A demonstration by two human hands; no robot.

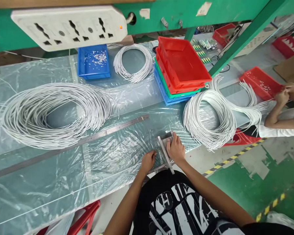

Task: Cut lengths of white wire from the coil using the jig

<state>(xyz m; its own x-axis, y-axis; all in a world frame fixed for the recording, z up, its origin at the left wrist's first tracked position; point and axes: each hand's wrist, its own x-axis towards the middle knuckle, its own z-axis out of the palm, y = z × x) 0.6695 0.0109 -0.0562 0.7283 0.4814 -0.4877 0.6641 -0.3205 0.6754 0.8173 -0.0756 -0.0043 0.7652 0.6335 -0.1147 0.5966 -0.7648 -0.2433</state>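
Near the table's front edge, my left hand (148,161) is closed in a pinch. A single long white wire (66,195) runs from the lower left up to it. My right hand (176,148) has its fingers curled over a small metal fixture (167,139), just right of the left hand. A pale straight bar (165,155) crosses that fixture between my hands, pointing toward my shirt. Beyond my left hand, a long steel ruler (112,128) lies on the plastic-covered table (117,150). The fingertips of my right hand are partly hidden.
A large white wire coil (22,114) lies left, a smaller one (117,62) behind, another (188,114) right. Stacked trays (181,62) and a blue tray (82,70) of small parts stand behind. A co-worker's hands (284,94) are at a red tray (257,76). A power strip (68,27) hangs above.
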